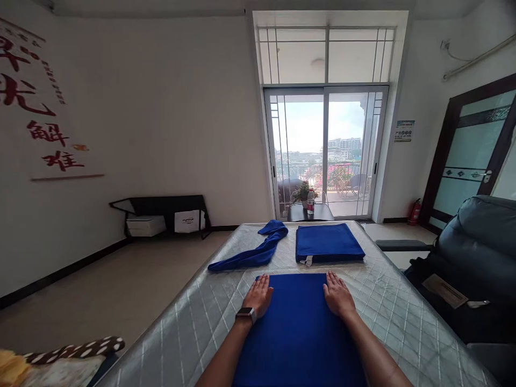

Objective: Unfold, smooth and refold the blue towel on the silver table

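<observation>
A blue cloth [300, 328] lies flat and smooth on the quilted mattress [189, 322] in front of me. My left hand [258, 296] rests flat on its far left edge, fingers stretched out, a watch on the wrist. On the far right edge lies my right hand [338, 294], also flat with fingers extended. Beyond them sits a neatly folded stack of blue cloth [328, 242] with a white tag [307, 260] at its near side. A crumpled, twisted blue cloth [258, 250] lies to the left of that stack. The near end of the flat cloth runs out of view.
A dark armchair [479, 258] stands close on the right, with a bag and small items on it. Behind the mattress is a small table [310, 212] with a bottle [310, 201] and a plant. Folded fabrics [68, 360] lie at lower left.
</observation>
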{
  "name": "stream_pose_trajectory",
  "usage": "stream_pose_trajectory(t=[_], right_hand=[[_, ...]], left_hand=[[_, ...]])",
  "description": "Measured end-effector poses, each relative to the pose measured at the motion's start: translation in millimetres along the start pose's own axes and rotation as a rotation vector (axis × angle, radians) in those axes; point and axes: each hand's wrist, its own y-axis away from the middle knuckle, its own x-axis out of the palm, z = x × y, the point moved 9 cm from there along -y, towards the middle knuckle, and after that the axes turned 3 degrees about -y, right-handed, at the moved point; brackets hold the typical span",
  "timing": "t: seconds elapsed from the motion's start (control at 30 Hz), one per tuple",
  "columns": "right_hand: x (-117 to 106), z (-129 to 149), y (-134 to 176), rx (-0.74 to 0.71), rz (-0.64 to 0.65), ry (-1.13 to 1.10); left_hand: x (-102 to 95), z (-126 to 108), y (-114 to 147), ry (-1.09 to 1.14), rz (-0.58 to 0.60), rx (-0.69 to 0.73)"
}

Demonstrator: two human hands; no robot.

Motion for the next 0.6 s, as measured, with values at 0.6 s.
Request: stream_pose_trajectory(t=[0.6], right_hand=[[5.5, 3.1, -2.8, 0.013, 0.017, 0.112]], left_hand=[[8.6, 23.0, -3.8, 0.041, -0.144, -0.011]])
